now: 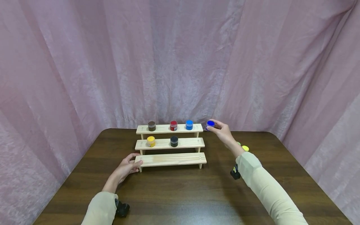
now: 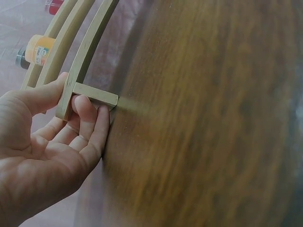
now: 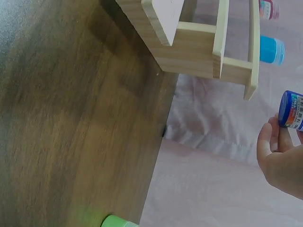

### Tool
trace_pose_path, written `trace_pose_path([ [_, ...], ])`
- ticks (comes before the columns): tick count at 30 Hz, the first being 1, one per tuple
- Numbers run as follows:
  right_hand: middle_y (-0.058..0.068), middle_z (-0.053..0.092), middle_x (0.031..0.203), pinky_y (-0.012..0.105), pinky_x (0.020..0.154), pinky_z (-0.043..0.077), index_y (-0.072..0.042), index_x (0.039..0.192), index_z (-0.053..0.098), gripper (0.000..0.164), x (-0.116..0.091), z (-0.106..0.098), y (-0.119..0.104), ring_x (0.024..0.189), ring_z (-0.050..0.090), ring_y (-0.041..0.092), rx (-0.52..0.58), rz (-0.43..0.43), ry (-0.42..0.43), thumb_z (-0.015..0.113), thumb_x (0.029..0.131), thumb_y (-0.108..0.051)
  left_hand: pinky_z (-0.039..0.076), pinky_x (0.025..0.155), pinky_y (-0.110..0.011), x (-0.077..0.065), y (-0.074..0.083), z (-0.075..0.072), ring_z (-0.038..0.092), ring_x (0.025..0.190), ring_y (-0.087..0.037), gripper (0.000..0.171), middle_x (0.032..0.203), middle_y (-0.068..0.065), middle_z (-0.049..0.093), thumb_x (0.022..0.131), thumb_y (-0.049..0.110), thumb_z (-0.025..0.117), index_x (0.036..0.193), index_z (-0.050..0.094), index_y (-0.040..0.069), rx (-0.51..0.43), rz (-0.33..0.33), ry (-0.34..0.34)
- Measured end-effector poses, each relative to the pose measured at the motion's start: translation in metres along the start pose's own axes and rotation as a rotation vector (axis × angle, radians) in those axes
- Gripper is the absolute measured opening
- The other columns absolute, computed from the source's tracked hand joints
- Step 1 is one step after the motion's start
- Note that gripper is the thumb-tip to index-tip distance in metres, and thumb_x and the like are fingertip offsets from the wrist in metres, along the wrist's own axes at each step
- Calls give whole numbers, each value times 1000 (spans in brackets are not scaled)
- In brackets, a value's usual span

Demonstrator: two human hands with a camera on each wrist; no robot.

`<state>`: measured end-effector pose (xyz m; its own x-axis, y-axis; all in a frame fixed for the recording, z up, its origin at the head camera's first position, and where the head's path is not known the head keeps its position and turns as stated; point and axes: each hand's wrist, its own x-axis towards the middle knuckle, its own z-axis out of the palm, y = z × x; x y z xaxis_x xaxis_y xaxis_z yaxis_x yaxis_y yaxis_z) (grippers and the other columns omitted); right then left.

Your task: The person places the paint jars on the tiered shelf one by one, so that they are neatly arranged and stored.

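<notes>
Right fingers (image 3: 263,140) pinch the dark-blue paint jar (image 1: 210,123) — the wooden rack (image 1: 162,143) sits just left of them; a low swing could clip it, though left fingers (image 2: 98,130) clamp its lowest shelf (image 1: 172,159).

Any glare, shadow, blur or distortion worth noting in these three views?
Head: pale glare on the table near the frame's bottom, soft shadow left of the right sleeve; left wrist: the shelf looks bowed, likely lens distortion, since it runs straight in the head view, and the table's grain is smeared; right wrist: greenish tint on the table beside the green jar.
</notes>
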<state>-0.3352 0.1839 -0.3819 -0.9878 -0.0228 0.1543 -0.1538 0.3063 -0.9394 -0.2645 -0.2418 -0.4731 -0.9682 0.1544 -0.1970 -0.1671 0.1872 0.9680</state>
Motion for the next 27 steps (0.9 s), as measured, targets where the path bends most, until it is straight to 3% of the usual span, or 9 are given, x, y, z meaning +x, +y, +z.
trace_pose_path([
  [7, 24, 57, 135, 39, 104, 44, -9, 141, 52, 51, -3, 9, 0, 124, 55, 29, -3, 9, -42, 66, 93, -22, 51, 67, -19, 0, 0, 0, 56, 67, -4, 55, 84, 2, 61, 96, 15, 61, 141, 33, -2, 5, -1, 3],
  [17, 24, 60, 131, 44, 105, 45, -5, 141, 50, 52, -9, 31, 0, 123, 57, 34, -55, -32, -139, 67, 93, -18, 51, 67, -19, 0, -1, -3, 55, 67, -4, 55, 83, 3, 60, 96, 15, 60, 141, 32, -1, -1, 1, 1],
  [27, 29, 54, 135, 45, 102, 49, 1, 143, 44, 52, -13, 45, 11, 123, 57, 39, -30, 9, -198, 59, 98, -18, 50, 68, -19, 0, 0, -1, 55, 66, -4, 55, 80, 5, 60, 97, 16, 60, 142, 32, 0, 18, -6, -2],
])
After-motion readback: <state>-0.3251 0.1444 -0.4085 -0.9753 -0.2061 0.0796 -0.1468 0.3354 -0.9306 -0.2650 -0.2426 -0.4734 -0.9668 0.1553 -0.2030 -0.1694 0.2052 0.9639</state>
